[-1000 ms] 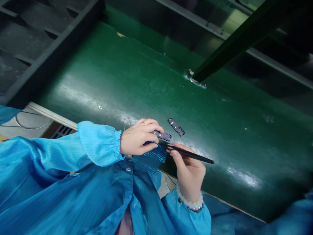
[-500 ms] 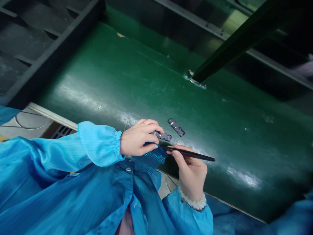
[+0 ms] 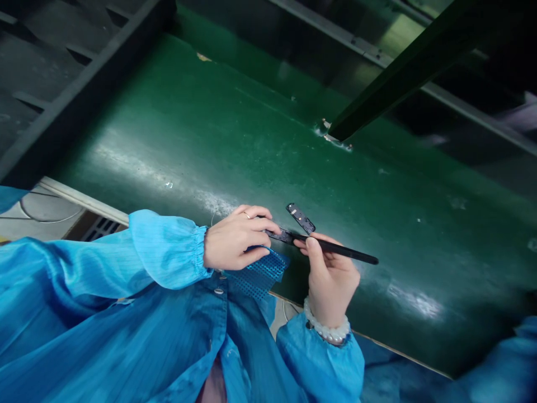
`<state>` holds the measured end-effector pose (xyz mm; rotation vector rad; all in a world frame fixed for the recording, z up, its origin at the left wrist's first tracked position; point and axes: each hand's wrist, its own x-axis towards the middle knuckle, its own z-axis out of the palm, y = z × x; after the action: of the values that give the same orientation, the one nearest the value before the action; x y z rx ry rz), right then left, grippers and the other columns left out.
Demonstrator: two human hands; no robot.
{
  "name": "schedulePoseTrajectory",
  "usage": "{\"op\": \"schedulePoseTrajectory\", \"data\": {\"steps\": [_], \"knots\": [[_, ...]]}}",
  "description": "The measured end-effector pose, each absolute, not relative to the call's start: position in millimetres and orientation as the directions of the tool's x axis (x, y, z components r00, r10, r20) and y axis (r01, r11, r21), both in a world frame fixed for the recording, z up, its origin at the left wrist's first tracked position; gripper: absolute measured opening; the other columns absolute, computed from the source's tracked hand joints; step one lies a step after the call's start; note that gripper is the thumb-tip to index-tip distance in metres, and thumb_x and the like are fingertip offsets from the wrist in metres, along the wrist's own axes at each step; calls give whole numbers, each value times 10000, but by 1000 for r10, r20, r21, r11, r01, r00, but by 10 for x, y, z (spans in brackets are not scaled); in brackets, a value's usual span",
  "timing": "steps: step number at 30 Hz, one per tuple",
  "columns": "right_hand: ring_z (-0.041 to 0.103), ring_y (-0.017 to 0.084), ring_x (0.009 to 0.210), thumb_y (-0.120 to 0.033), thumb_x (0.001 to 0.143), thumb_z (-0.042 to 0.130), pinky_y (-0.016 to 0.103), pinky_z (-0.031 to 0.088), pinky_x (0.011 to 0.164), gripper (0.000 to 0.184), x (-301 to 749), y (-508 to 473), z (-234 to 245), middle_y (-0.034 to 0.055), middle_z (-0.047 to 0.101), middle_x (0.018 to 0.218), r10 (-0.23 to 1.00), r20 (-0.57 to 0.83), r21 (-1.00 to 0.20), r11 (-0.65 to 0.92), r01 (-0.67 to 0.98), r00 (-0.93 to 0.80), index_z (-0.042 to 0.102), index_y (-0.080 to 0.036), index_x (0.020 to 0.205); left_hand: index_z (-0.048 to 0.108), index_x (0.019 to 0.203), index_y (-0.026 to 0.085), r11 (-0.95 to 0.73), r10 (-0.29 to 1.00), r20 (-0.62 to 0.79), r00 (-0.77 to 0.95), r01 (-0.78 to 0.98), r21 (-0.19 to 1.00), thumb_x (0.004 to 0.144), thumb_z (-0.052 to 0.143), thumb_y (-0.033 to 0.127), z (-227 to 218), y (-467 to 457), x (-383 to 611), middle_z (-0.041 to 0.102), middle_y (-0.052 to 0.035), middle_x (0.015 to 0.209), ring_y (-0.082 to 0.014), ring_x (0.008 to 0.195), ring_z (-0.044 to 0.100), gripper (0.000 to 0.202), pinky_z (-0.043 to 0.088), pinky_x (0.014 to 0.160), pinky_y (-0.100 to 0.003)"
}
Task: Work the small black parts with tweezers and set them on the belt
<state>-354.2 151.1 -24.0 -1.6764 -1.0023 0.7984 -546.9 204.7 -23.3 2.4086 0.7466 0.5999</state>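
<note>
My left hand (image 3: 239, 238) is closed with a blue sheet (image 3: 255, 277), dotted with rows of small holes, between thumb and fingers. Its forefinger rests on a small black plastic part (image 3: 280, 235) lying on the green bench, partly covered by that hand. In my right hand (image 3: 331, 274) is a pair of slim black tweezers (image 3: 348, 252), pinched like a pen. Their tips are over the black part; whether they grip anything is too small to tell. A second black plastic part (image 3: 300, 217) of like shape lies just beyond them.
The green bench top (image 3: 235, 129) stretches away in front. A black divided tray (image 3: 96, 73) stands at the upper left. A dark post (image 3: 377, 95) rises from the bench at the right rear. Another blue sleeve (image 3: 503, 364) shows at the lower right.
My right hand has moved the tweezers from the blue sheet up to the black part under my left hand. My left hand has hardly moved, still with the sheet.
</note>
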Motion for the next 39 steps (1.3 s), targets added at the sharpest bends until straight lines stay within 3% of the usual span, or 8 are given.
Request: {"op": "schedulePoseTrajectory", "data": {"steps": [24,34,39], "knots": [[719,154,678,-319,774,677,245,588,673,196,-3540,1498,-257,30,736,753,908,13,-941,-130,313,418,671,-172,902,634,795,169,-691,617,226,754,382,614,904,449,233,-236,2060,-5455,623,-39,1164,-216,1164,489,224,303,946,-375],[712,176,737,-386,803,637,308,574,711,256,-3510,1431,-365,71,729,871,916,148,-825,-93,557,372,655,-178,951,634,794,164,-687,619,227,752,378,620,902,445,222,-243,2050,-5457,621,-51,1170,-212,1161,500,225,297,948,-372],[709,171,732,-378,818,621,308,573,710,247,-3509,1416,-365,65,727,867,923,172,-812,-65,580,344,647,-181,964,631,796,166,-687,619,229,751,376,622,900,447,224,-240,2051,-5460,621,-47,1166,-209,1153,505,219,295,947,-373]]}}
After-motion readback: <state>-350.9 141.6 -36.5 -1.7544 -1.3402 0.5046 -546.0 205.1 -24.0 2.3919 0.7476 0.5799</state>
